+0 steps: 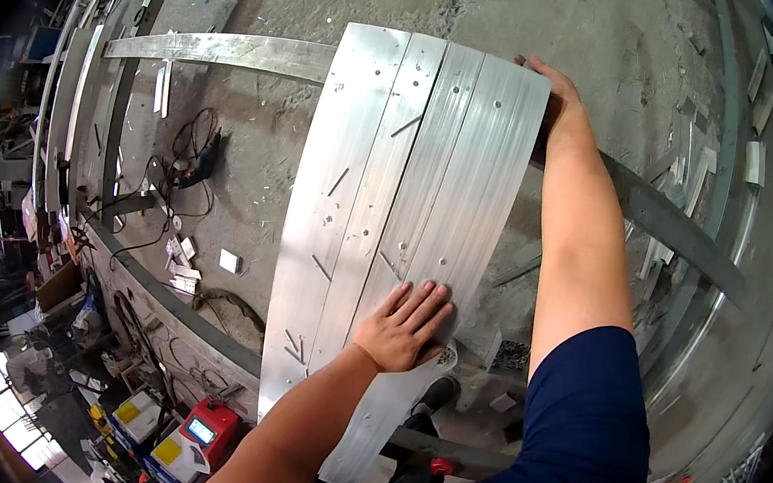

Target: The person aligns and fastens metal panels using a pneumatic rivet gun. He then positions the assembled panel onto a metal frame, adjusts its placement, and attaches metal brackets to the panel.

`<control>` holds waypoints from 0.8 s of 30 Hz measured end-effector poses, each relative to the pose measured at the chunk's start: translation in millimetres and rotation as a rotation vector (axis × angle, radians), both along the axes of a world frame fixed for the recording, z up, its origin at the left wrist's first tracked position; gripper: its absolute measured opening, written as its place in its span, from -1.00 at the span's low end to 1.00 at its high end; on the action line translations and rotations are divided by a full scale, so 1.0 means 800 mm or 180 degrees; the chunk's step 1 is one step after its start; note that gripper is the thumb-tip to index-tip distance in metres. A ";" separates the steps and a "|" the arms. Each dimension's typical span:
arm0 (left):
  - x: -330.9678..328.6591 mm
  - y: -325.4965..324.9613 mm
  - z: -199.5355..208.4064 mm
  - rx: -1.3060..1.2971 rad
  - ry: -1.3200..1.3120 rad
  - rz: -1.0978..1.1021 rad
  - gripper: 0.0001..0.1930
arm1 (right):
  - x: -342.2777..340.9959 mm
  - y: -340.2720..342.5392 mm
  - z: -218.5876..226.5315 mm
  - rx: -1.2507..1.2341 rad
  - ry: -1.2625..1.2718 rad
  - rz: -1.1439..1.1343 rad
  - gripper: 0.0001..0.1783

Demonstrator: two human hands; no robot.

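Grey concrete floor (273,141) spreads beneath the metal frame (217,49), and your panel (432,199) lies across its far and near crossbars. Silvery and ribbed lengthwise, the panel shows long strips, small round heads and thin loose pins (339,182). Your left hand (400,332) rests flat, fingers extended, near its right edge; your right hand (561,91) is at its far right corner, fingers partly hidden, so whether it grips cannot be told. Outside the frame's near left corner, a red device (226,427) has a lit screen, its writing too small to read.
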State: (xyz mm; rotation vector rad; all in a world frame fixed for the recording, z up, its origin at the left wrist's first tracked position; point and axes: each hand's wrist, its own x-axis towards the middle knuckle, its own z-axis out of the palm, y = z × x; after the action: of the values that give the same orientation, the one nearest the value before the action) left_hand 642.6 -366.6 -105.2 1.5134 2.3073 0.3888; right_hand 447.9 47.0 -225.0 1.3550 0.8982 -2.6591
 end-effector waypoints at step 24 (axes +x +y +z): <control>0.015 -0.008 -0.023 0.0179 0.0363 -0.0114 -0.27 | 0.595 -0.065 0.333 0.3475 -0.0442 -0.0843 -0.72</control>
State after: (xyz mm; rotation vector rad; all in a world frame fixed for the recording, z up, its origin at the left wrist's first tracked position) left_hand 654.2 -372.7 -123.2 1.6412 2.3705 0.3695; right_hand 923.9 -5.1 41.0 1.8346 2.4790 -2.1436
